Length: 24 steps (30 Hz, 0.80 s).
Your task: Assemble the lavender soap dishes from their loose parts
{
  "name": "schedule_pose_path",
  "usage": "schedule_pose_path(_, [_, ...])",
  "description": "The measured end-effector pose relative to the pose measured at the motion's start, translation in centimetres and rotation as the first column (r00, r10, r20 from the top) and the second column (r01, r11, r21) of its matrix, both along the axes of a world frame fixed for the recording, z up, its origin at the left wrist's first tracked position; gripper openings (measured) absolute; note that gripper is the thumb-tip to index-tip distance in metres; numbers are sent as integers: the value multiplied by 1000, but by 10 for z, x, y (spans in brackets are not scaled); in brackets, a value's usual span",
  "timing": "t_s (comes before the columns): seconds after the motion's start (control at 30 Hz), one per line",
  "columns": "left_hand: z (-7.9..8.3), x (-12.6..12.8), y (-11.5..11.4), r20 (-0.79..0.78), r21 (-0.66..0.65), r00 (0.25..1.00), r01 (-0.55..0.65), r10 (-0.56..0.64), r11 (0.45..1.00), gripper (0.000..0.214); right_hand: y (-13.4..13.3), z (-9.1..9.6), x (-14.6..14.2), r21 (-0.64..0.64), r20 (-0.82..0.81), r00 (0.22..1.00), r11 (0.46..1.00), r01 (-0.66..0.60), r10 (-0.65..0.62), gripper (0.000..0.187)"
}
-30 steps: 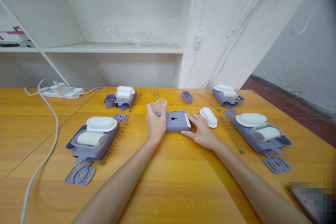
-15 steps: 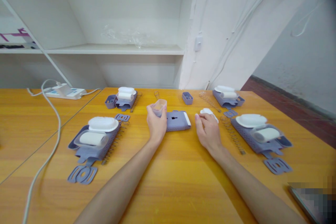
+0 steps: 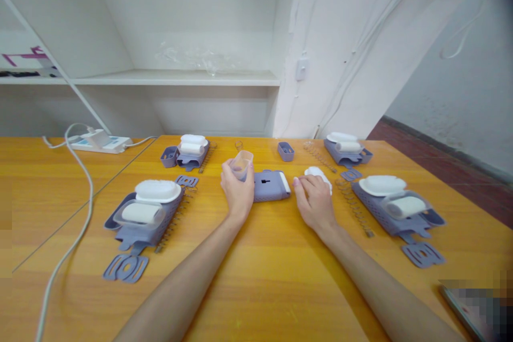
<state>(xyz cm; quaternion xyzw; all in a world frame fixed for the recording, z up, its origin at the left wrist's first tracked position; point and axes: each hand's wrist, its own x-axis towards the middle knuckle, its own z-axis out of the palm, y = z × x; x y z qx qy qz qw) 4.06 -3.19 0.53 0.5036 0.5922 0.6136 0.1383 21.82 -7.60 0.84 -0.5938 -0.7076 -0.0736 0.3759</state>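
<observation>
My left hand (image 3: 239, 188) is closed around a translucent plastic cup (image 3: 243, 160), tilted with its mouth up. Just right of it, a grey-purple perforated housing (image 3: 271, 186) lies on the table, with a slot in its face and a white strip at its right end. My left hand covers the housing's left end. My right hand (image 3: 316, 197) hovers low by that right end, fingers loosely apart, nothing visible in them. Behind its fingers lies a white oval cover (image 3: 318, 172), partly hidden; whether the fingers touch it I cannot tell.
Sets of purple housings with white covers and rolls stand at near left (image 3: 158, 191), far left (image 3: 194, 140), near right (image 3: 382, 184) and far right (image 3: 342, 137). Springs (image 3: 355, 208) and flat purple plates (image 3: 126, 268) lie beside them. A small purple box (image 3: 286, 151) sits behind. A cable (image 3: 88, 197) crosses the left.
My right hand has shifted slightly left towards the housing's end, and its fingers have loosened. My left hand keeps the cup, moved only slightly left.
</observation>
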Motion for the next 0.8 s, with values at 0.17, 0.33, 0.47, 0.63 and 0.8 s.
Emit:
schedule_pose_path(0.17, [4,0,-2,-43,60,999,-20,22,998,43,-1,0,0,-2,18,1000,1000,-6,6,28])
schedule_pose_path(0.33, [8,0,-6,-197,107,980,-23,44,994,37,-2,-1,-3,28,57,996,997,-70,68,24])
schedule_pose_path(0.47, [9,2,-11,-366,134,931,56,-3,989,35,-6,2,-9,13,100,979,984,-179,177,43])
schedule_pose_path(0.63, [7,4,-14,-485,120,874,105,-34,987,41,-9,5,-13,-25,139,961,971,-237,238,52])
schedule_pose_path(0.8, [9,4,-17,-548,60,827,191,-127,980,37,-8,3,-12,-38,144,965,975,-217,220,48])
